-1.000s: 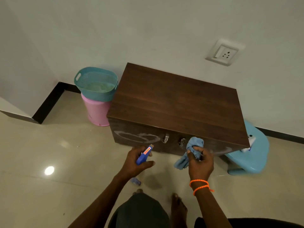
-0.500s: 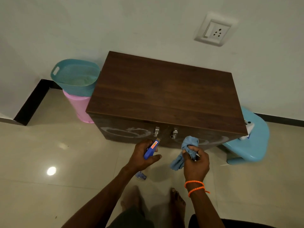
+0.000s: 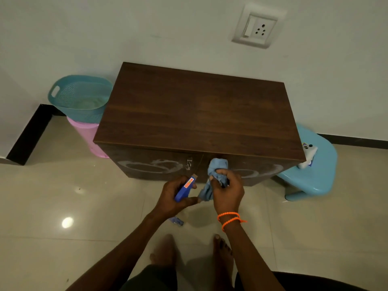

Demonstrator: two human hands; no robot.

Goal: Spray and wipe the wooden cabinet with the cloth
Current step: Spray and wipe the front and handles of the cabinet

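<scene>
Dark wood-grain laminate covers the cabinet (image 3: 199, 114), which stands on a glossy tiled floor (image 3: 63, 196) with its back against a pale wall (image 3: 147, 28). White swirled residue shows on both front doors, one ring to the left of the metal handle (image 3: 189, 163) and another on the right door.

Left hand (image 3: 174, 198): closed around a blue spray bottle (image 3: 185, 189) with an orange label, nozzle pointing toward the cabinet front, just short of the door surface. Whether the trigger is pressed cannot be told.

Right hand (image 3: 227, 191): fingers clenched on a bunched blue cloth (image 3: 217, 168). The upper wad of the cloth sits at the top of the right door, just beside the centre seam and below the overhang of the top panel; a loose tail hangs down between the two hands. Contact with the door looks likely but cannot be confirmed. An orange beaded bracelet (image 3: 230, 219) circles the right wrist.

Surroundings: a teal basket (image 3: 79, 97) rests on a pink bin (image 3: 86, 133) at the cabinet's left side. A light blue stool (image 3: 315, 177) stands at its right, carrying a small white object (image 3: 308, 154). A wall socket (image 3: 257, 26) is mounted above. Two bare feet are visible at the lower edge, with a small blue item (image 3: 177, 221) on the floor near them.
</scene>
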